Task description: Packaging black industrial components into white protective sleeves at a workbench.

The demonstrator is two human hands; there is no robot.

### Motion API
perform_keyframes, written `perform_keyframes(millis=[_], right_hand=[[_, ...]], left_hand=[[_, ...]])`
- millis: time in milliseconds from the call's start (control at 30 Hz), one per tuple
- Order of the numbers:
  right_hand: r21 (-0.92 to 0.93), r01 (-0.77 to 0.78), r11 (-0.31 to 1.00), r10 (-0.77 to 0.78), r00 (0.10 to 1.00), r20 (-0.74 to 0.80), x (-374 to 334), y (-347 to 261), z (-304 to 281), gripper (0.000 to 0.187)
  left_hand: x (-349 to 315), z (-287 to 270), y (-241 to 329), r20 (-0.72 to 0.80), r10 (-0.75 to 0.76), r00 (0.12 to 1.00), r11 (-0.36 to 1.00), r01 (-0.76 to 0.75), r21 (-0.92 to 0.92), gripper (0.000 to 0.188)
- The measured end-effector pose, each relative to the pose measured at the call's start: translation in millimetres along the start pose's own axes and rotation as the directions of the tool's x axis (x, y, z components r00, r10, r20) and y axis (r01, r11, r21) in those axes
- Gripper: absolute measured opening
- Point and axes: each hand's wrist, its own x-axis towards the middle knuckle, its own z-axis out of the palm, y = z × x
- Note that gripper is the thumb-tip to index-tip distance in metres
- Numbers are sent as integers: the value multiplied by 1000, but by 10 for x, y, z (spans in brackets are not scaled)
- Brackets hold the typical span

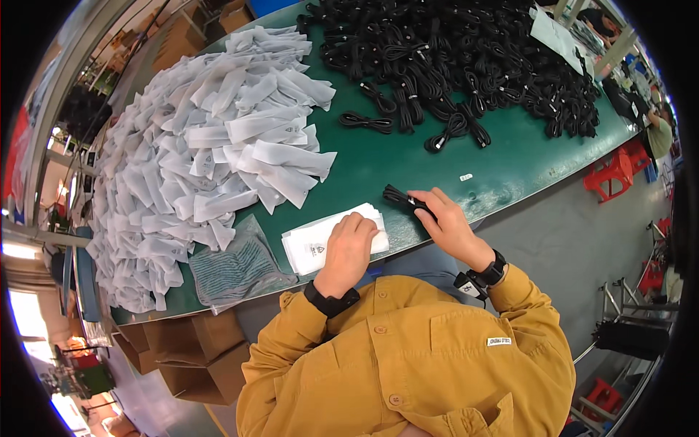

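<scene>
A coiled black cable (395, 194) is gripped in my right hand (453, 231), held just above the table's near edge. My left hand (346, 251) rests on a small stack of flat white bags (300, 246), its fingers curled and closed at the upper right end of the top one. The fingertips of that hand are partly hidden. Between the cable and the bags there is a narrow gap. Both wrists wear dark bands.
Filled white bags (218, 138) form a large heap on the left of the green table (422, 171). Many coiled black cables (437, 58) are piled at the back. A clear plastic pack of teal strips (237, 266) lies near the front edge. Cardboard boxes (196, 357) stand below; red stools (611, 175) are at right.
</scene>
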Motion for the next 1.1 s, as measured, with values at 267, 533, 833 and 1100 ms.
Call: perform_keyframes(millis=[267, 533, 833, 1100], right_hand=[[-149, 216, 965, -210, 976, 55, -114, -73, -82, 42], [-79, 271, 959, -244, 937, 249, -86, -56, -131, 40], [210, 208, 955, -244, 957, 159, 116, -104, -6, 28], [416, 209, 885, -220, 975, -21, 421, -408, -66, 37]], left_hand=[[-12, -93, 42, 98, -436, 895, 807, 436, -397, 3], [0, -175, 31, 62, -290, 955, 865, 289, -410, 8], [179, -339, 116, -9, -6, 1000, 982, 4, -188, 12], [420, -592, 4, 142, -307, 941, 624, 312, -717, 7]])
